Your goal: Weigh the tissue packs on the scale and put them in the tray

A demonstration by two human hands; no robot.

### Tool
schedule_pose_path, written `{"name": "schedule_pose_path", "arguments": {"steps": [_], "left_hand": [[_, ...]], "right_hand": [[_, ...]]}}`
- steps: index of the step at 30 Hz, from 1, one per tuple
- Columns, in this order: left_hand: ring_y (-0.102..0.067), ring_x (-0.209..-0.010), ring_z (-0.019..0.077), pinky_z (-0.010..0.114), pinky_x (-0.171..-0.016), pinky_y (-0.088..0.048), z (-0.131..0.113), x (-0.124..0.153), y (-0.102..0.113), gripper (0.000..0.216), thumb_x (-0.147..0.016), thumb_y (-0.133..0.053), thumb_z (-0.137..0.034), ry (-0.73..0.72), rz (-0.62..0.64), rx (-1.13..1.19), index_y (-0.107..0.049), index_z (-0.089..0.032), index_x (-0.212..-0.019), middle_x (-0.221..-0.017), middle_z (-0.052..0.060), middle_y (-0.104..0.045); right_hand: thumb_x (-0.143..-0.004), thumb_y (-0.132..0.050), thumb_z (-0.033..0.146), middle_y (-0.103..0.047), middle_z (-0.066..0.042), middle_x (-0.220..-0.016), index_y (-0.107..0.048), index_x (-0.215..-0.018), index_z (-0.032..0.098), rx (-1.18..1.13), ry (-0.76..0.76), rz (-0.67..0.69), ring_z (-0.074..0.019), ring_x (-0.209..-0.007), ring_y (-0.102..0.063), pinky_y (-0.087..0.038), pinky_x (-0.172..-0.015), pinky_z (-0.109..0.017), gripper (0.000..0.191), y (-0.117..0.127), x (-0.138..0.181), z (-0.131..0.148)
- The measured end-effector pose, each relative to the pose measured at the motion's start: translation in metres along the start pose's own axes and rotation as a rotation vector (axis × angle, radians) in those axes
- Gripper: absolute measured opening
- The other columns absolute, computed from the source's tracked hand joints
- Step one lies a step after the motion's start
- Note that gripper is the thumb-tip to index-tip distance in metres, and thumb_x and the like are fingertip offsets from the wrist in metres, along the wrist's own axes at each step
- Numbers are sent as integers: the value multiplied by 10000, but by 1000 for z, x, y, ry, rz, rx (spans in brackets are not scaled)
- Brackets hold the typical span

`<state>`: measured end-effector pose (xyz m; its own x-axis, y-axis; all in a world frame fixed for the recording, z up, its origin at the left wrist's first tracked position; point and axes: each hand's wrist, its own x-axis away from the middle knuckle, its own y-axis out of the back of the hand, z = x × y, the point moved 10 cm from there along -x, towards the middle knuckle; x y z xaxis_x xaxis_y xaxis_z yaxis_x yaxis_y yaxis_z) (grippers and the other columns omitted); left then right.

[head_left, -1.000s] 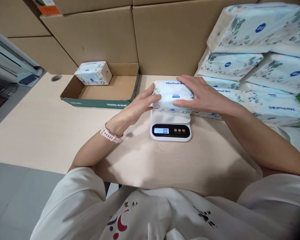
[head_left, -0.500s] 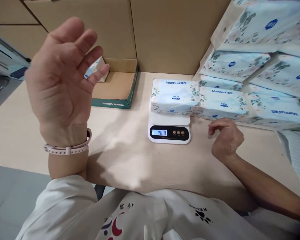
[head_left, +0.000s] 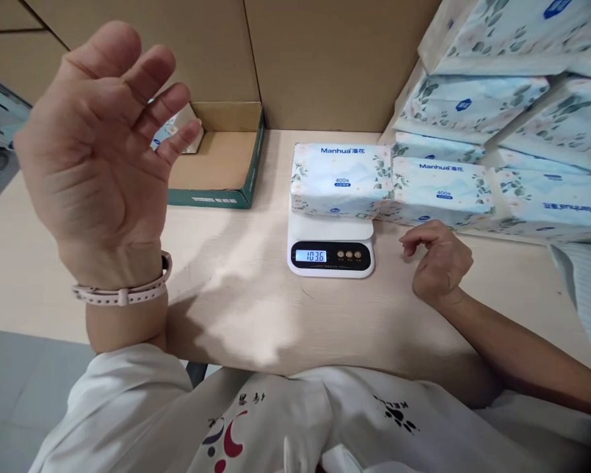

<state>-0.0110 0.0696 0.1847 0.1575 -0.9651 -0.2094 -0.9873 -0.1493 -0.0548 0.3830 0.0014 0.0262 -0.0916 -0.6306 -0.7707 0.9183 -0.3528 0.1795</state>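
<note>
My left hand [head_left: 106, 141] is raised on the left, palm towards me, its fingers apart and nothing in it. On the table rests my right hand [head_left: 440, 259], loosely curled, with no object visible in it. To its left stands a white kitchen scale [head_left: 325, 226], whose lit display [head_left: 310, 256] reads about 103.6. A soft pack of tissues [head_left: 339, 177], white and blue with flowers, lies on the scale plate. Its right end touches or nearly touches a second tissue pack [head_left: 440, 187], just beyond my right hand.
Several more tissue packs [head_left: 477, 108] are stacked at the back right. Partly hidden by my left hand, a shallow green-edged cardboard tray [head_left: 256, 157] holds another tissue pack [head_left: 190, 128]. Large cardboard boxes [head_left: 325, 59] form a wall behind the table [head_left: 256, 295].
The scale reading has dropped from about 148.0 to about 103.6. My left hand has shifted slightly up and left in the view. My right hand has kept its curled shape by the scale.
</note>
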Motion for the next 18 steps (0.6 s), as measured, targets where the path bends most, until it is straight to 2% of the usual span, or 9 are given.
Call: {"name": "schedule_pose_path", "arguments": {"steps": [3, 6, 11, 14, 18], "left_hand": [[-761, -1379, 173, 338, -1295, -584, 0, 1, -3, 367, -1137, -433, -71, -16, 17, 110, -741, -262, -1195, -1311, -53, -821], [-755, -1406, 183, 310, -1236, -606, 1, 0, -3, 351, -1122, -467, -91, 1, 10, 83, -756, -284, -1169, -1331, -61, -820], [-663, -1617, 284, 447, -1399, -545, 1, -5, 0, 303, -1087, -564, -139, 12, 1, -23, -795, -332, -1119, -1334, -108, -849], [-641, -1650, 305, 509, -1464, -494, 1, -5, -1, 274, -1088, -584, -155, 4, 15, -55, -789, -329, -1142, -1320, -130, -856], [-645, -1646, 313, 536, -1478, -481, 1, -3, -1, 274, -1081, -571, -151, -8, 19, -45, -776, -323, -1142, -1309, -122, -862]], "right_hand": [[-1204, -549, 428, -672, -47, -716, -866, -919, 180, -5, -7, 0, -141, -578, -579, -414, -525, -297, 494, 0, 1, -1], [-1203, -547, 444, -687, -49, -725, -869, -919, 185, 9, -16, 2, -144, -573, -583, -426, -528, -305, 502, 0, 1, -2], [-1196, -533, 484, -683, -54, -691, -857, -883, 220, 51, -31, 1, -164, -556, -576, -425, -522, -335, 523, -1, 1, -4], [-1184, -532, 542, -669, -59, -657, -834, -833, 230, 78, -35, -9, -175, -530, -554, -407, -505, -352, 558, 0, 1, -6], [-1187, -526, 468, -698, -61, -691, -842, -879, 228, 64, 5, 9, -172, -546, -571, -422, -512, -347, 503, -2, -1, -1]]}}
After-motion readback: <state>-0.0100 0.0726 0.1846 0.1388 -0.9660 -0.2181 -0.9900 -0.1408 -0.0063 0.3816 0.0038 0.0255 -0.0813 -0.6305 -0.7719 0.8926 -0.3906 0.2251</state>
